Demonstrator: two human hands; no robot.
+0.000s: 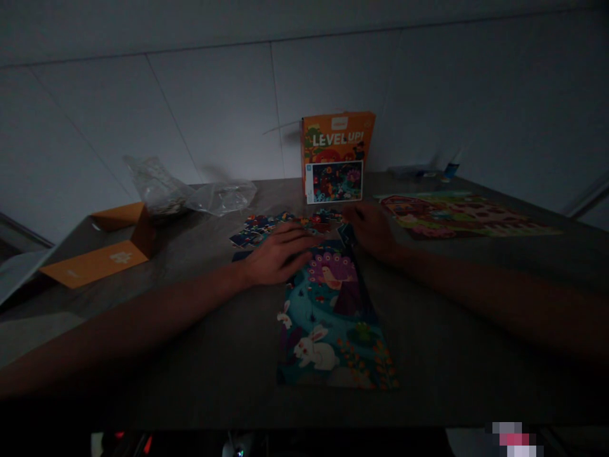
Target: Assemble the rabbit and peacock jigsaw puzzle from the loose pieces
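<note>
A partly assembled jigsaw puzzle lies on the grey table, showing white rabbits, a teal stream and a purple peacock. My left hand rests flat on its upper left part, fingers stretched out to the right. Just beyond the puzzle's upper right corner is my right hand, its fingers curled round a dark puzzle piece. Behind both hands spread several loose puzzle pieces, partly covered by my left hand. The light is dim, so the right fingertips are hard to make out.
An orange puzzle box stands near the wall with a picture card leaning on it. An open orange box lid and clear plastic bags lie left. Another puzzle and a small blue-capped tube lie right.
</note>
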